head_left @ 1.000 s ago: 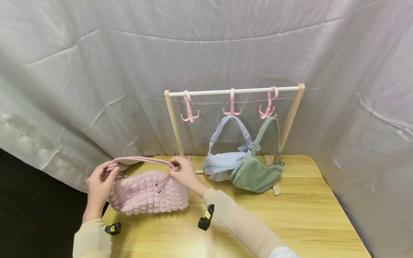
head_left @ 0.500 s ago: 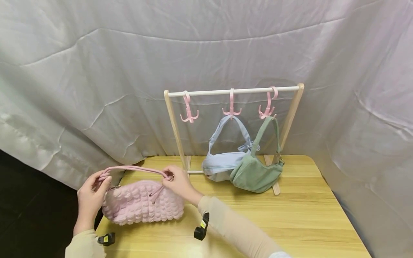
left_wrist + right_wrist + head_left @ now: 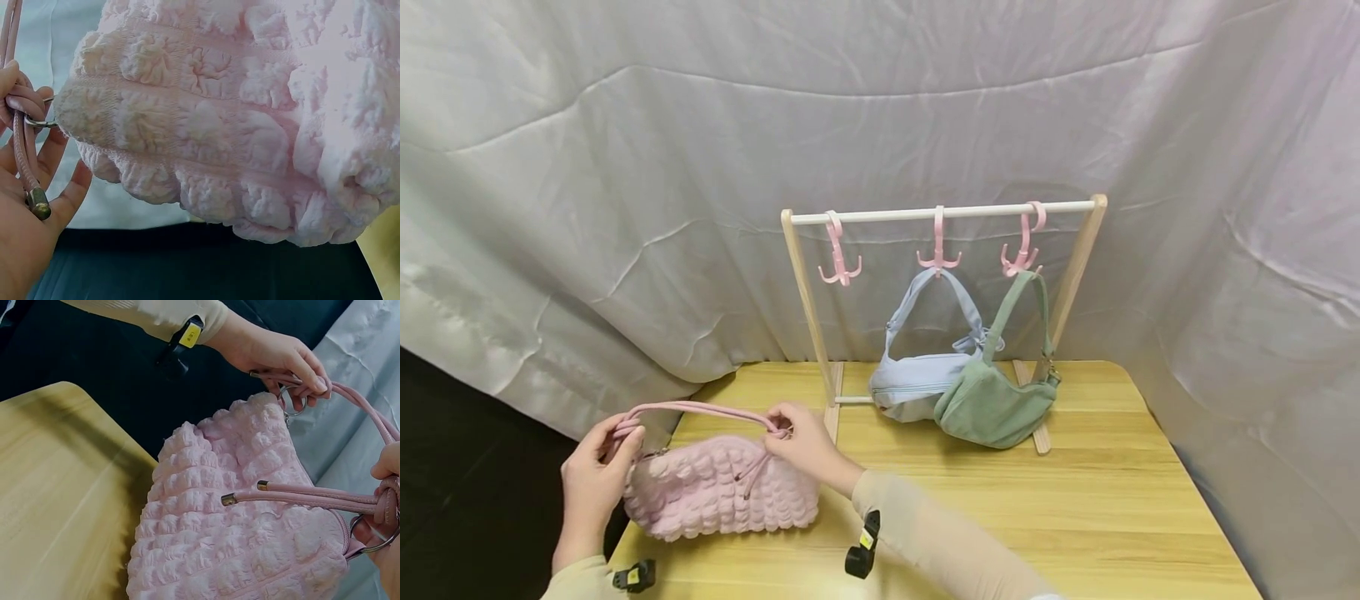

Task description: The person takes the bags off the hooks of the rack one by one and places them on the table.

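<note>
A pink puffy handbag [image 3: 715, 492] hangs between both hands over the left part of the table, its cord strap [image 3: 700, 407] arched on top. My left hand [image 3: 591, 479] pinches the knotted strap end at the bag's left side, by a metal ring seen in the left wrist view. With thumb and fingers, my right hand [image 3: 805, 446] pinches the other knot, where two metal-tipped cord ends [image 3: 300, 494] dangle across the bag's front. On a rack, a light blue bag [image 3: 917, 379] hangs from the middle pink hook [image 3: 938, 250], and a green bag [image 3: 1000, 404] from the right one.
The rack has a white rail [image 3: 887, 216] and wooden legs [image 3: 808, 308] standing at the back of the wooden table [image 3: 1075, 517]. A left pink hook [image 3: 839, 258] bears no bag. Grey curtain [image 3: 700, 167] hangs behind; a dark area lies off the table's left edge.
Both hands have moved left and toward the near edge, carrying the pink handbag with them by its strap knots. The rack and its two bags stay put.
</note>
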The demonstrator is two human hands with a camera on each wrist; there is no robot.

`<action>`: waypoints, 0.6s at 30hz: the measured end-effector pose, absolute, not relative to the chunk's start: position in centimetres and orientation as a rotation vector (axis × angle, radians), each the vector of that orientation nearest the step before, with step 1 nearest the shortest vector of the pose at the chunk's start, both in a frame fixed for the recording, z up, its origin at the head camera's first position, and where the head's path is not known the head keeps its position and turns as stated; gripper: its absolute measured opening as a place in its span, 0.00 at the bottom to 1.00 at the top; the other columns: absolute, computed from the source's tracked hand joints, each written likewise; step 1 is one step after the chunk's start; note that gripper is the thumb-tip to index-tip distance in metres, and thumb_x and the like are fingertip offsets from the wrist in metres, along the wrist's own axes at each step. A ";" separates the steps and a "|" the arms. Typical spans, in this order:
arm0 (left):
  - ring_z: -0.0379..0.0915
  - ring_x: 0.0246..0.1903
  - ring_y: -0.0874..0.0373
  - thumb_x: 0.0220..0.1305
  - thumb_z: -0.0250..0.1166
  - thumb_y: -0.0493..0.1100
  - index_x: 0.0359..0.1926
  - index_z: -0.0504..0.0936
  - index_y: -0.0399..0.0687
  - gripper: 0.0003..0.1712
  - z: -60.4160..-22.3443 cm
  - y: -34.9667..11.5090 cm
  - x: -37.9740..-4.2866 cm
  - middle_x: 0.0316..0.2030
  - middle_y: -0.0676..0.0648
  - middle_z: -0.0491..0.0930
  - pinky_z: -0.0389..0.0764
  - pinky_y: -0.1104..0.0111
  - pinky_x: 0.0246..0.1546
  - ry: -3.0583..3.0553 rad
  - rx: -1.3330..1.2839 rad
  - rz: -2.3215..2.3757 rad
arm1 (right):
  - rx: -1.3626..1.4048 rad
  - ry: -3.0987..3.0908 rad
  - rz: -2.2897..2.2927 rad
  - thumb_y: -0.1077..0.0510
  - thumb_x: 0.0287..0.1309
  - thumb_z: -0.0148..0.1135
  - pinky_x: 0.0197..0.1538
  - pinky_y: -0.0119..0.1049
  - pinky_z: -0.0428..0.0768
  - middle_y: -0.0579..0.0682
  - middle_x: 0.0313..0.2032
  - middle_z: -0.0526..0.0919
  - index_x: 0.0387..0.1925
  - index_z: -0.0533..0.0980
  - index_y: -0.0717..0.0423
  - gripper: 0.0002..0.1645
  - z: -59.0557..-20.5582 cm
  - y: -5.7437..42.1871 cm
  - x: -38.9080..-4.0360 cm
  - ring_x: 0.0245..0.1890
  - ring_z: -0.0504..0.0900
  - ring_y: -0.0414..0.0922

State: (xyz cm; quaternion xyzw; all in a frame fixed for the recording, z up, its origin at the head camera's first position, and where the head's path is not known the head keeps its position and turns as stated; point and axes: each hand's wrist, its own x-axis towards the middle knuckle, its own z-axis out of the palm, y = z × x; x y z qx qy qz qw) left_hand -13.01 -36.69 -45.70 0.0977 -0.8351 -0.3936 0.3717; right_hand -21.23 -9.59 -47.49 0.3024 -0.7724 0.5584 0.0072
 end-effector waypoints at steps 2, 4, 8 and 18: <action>0.69 0.33 0.88 0.56 0.70 0.33 0.48 0.83 0.36 0.17 -45.8 -36.8 -12.7 0.32 0.82 0.72 0.68 0.95 0.37 -2.137 0.271 -1.017 | 0.948 -2.421 1.749 0.66 0.49 0.66 0.37 0.19 0.76 0.50 0.34 0.82 0.40 0.79 0.57 0.13 -47.4 -9.7 -20.9 0.32 0.72 0.28; 0.69 0.33 0.89 0.56 0.71 0.34 0.48 0.83 0.36 0.17 -45.8 -37.0 -12.5 0.32 0.84 0.71 0.68 0.95 0.37 -2.138 0.288 -1.023 | 0.956 -2.425 1.760 0.65 0.50 0.65 0.37 0.19 0.76 0.50 0.33 0.83 0.40 0.79 0.57 0.12 -47.3 -9.8 -20.6 0.31 0.72 0.28; 0.68 0.32 0.91 0.56 0.71 0.35 0.48 0.83 0.37 0.17 -46.0 -37.2 -12.2 0.31 0.86 0.70 0.67 0.95 0.37 -2.164 0.321 -1.016 | 0.974 -2.442 1.785 0.65 0.50 0.66 0.36 0.19 0.76 0.50 0.31 0.83 0.39 0.79 0.57 0.11 -47.4 -9.9 -20.1 0.31 0.73 0.27; 0.68 0.30 0.87 0.56 0.71 0.36 0.47 0.83 0.38 0.16 -46.4 -36.6 -12.8 0.32 0.83 0.70 0.68 0.93 0.34 -2.192 0.330 -1.024 | 0.901 -2.502 1.764 0.61 0.53 0.68 0.38 0.20 0.76 0.49 0.34 0.82 0.40 0.79 0.57 0.11 -48.4 -9.8 -20.4 0.32 0.73 0.28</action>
